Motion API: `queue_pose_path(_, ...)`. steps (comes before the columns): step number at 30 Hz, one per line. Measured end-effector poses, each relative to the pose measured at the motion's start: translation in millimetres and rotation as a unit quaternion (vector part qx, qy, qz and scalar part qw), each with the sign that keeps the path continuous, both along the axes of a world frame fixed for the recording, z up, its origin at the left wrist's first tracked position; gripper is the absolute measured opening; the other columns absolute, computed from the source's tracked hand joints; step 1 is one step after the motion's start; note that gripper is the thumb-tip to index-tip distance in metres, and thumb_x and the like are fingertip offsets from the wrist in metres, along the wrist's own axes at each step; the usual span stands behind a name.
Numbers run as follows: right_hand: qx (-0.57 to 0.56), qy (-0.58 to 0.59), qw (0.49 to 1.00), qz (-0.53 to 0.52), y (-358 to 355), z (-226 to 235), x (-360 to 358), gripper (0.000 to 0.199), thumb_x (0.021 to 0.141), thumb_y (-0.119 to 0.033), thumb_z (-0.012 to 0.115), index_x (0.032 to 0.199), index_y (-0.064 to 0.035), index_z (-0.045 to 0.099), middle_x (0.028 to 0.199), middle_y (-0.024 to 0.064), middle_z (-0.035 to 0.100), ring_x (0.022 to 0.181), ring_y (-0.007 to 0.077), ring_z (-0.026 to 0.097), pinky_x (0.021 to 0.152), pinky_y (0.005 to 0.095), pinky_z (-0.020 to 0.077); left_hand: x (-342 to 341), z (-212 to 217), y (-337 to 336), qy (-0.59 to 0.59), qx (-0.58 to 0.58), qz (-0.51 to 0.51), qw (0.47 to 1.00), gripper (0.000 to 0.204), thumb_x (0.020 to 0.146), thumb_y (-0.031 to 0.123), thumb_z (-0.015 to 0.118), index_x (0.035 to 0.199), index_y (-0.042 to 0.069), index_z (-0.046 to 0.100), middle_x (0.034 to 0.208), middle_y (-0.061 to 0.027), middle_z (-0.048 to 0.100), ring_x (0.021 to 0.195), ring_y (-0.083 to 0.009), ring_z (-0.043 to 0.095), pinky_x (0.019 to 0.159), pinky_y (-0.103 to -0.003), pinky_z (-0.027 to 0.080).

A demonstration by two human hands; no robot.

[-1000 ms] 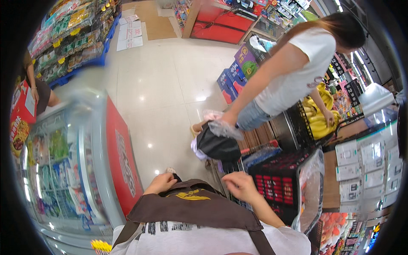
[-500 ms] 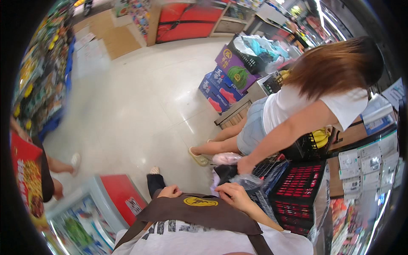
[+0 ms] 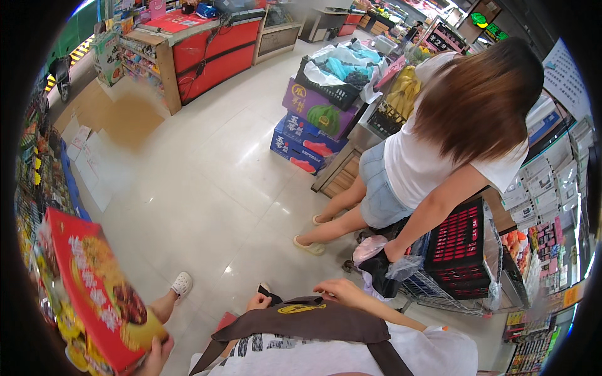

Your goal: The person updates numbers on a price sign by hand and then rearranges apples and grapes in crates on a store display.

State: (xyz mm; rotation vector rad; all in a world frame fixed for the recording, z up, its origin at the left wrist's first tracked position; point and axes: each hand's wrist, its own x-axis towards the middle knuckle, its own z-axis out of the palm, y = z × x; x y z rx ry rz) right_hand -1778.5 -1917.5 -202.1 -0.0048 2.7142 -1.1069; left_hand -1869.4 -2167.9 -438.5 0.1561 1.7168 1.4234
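My left hand (image 3: 259, 301) is low in front of my body, partly hidden by the dark brown apron (image 3: 300, 323) with a yellow emblem. Its fingers do not show well enough to tell their state. To its right, my right hand (image 3: 342, 291) is at the apron's upper edge, fingers loosely extended, nothing visible in them. Right of it, a person in a white top (image 3: 411, 150) grips a black bag (image 3: 379, 272) beside a pink bundle (image 3: 370, 249) and a clear plastic bag (image 3: 404, 268). At lower left, another person's hand (image 3: 157, 356) supports a large red and yellow food package (image 3: 103, 291).
Black shopping baskets (image 3: 459, 241) are stacked in a metal cart (image 3: 439, 301) at right. Beyond stand blue and purple fruit cartons (image 3: 307, 144), a crate of bagged produce (image 3: 335, 81) and bananas (image 3: 404, 94). A red counter (image 3: 216, 53) and snack shelf (image 3: 37, 182) border the tiled floor.
My view has swung and moved forward; the fridge at lower left has left the picture. The red package now looms larger with a hand on it. My hands stay close to the apron.
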Motion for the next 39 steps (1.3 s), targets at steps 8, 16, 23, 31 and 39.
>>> queue_pose_path(8, -0.421, -0.310, 0.769, -0.368, 3.4, -90.8, -14.3, 0.031, 0.088, -0.027, 0.054, 0.113, -0.0110, 0.047, 0.094, 0.0076, 0.063, 0.076, 0.0148, 0.063, 0.068, 0.0256, 0.0493, -6.3, -0.2, -20.3, 0.031, -0.020, -0.161, 0.986, 0.018, 0.081, 0.029, 0.060, 0.082, 0.011, 0.061, 0.080, -0.0001, 0.059, 0.073, -0.0124, 0.052, 0.061, -0.035, 0.042)
queue_pose_path(16, -0.404, -0.119, 0.800, -0.426, 94.7, -46.4, -125.3, 0.044, 0.086, -0.012, 0.051, 0.127, -0.0088, 0.035, 0.071, 0.0056, 0.058, 0.057, 0.0149, 0.058, 0.049, 0.0288, 0.0477, -348.2, 104.3, 3.0, 0.648, -0.360, -0.598, 0.306, 0.019, 0.079, 0.032, 0.058, 0.087, 0.017, 0.066, 0.094, 0.0025, 0.059, 0.089, -0.0132, 0.050, 0.066, -0.044, 0.039)
queue_pose_path(23, -0.271, 0.148, 0.853, -0.421, 170.4, 137.3, -251.1, 0.076, 0.081, -0.018, 0.057, 0.141, -0.0064, 0.012, 0.055, 0.0057, 0.052, 0.037, 0.0122, 0.042, 0.034, 0.0261, 0.0321, -432.9, 177.0, -20.3, 0.645, -0.407, -0.641, 0.080, 0.020, 0.079, 0.033, 0.058, 0.089, 0.019, 0.067, 0.098, 0.0031, 0.059, 0.093, -0.0138, 0.049, 0.068, -0.047, 0.039)
queue_pose_path(31, -0.142, -0.033, 0.947, -0.286, 139.7, 13.8, -201.4, 0.067, 0.080, -0.021, 0.060, 0.137, -0.0067, 0.027, 0.062, 0.0066, 0.057, 0.046, 0.0142, 0.051, 0.040, 0.0284, 0.0411, -199.7, 49.3, -223.6, 0.361, -0.463, -0.503, 0.634, 0.020, 0.079, 0.033, 0.058, 0.088, 0.017, 0.066, 0.095, 0.0022, 0.059, 0.090, -0.0143, 0.050, 0.067, -0.045, 0.040)
queue_pose_path(39, -0.264, -0.364, 0.871, -0.198, -6.2, -135.9, -19.7, 0.057, 0.085, -0.024, 0.055, 0.136, -0.0120, 0.033, 0.067, 0.0040, 0.057, 0.055, 0.0106, 0.053, 0.049, 0.0239, 0.0431, 12.3, 19.7, -365.7, 0.047, -0.559, -0.295, 0.774, 0.021, 0.079, 0.034, 0.058, 0.088, 0.016, 0.065, 0.092, 0.0013, 0.060, 0.087, -0.0148, 0.051, 0.067, -0.043, 0.040)
